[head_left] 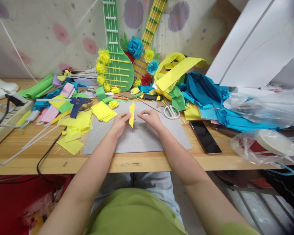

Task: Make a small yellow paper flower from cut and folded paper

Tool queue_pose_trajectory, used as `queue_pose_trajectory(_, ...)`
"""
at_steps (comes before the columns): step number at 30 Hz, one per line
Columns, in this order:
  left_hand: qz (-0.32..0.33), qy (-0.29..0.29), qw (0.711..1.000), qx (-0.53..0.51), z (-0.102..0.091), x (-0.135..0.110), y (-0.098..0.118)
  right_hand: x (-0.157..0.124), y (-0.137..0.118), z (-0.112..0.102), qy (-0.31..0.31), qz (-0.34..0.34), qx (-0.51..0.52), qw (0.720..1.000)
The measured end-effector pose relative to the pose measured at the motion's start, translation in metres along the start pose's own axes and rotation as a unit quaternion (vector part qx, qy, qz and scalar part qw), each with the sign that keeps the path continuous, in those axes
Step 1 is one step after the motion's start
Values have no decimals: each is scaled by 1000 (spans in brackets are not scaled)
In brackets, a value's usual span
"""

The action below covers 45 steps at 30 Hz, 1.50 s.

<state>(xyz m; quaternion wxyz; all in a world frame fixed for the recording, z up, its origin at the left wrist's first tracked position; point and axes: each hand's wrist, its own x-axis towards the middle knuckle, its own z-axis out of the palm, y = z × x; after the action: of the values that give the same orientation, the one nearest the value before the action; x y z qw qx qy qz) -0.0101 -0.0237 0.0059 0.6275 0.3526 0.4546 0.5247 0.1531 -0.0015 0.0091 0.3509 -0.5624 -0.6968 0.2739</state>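
Observation:
My left hand (120, 124) pinches a narrow folded piece of yellow crepe paper (132, 115), held upright above the grey cutting mat (137, 140). Just right of the paper, my right hand (150, 118) has its thumb and fingers drawn together. A small pale, shiny bit shows at its fingers, too small to name; whether they hold anything is hidden. A stack of yellow paper squares (103, 111) lies left of my left hand, with a small yellow paper flower (113, 104) behind it. White-handled scissors (171, 111) rest at the mat's back right.
Behind stand a green paper guitar (121, 70) and a yellow one (147, 39), both with paper flowers. A blue glue gun (78, 105) lies left, near loose yellow squares (70, 145). On the right are a phone (205, 137), blue crepe paper (203, 91) and a plastic-wrapped tub (264, 145).

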Motion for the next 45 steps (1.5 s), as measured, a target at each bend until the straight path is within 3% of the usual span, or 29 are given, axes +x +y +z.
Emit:
queue_pose_trajectory(7,-17,-29,999,-19,2,-3,5,0,1,2,-3,3,28,1000)
queue_pose_trajectory(17,-7,9,999,-49,2,-3,4,-3,-5,-1,-4,-14,78,997)
queue_pose_trajectory(34,-37,-42,998,2,-3,-1,4,-3,-6,2,4,54,30,998)
queue_pose_trajectory(45,-20,-30,999,2,0,-3,1,-5,-9,6,3,30,61,998)
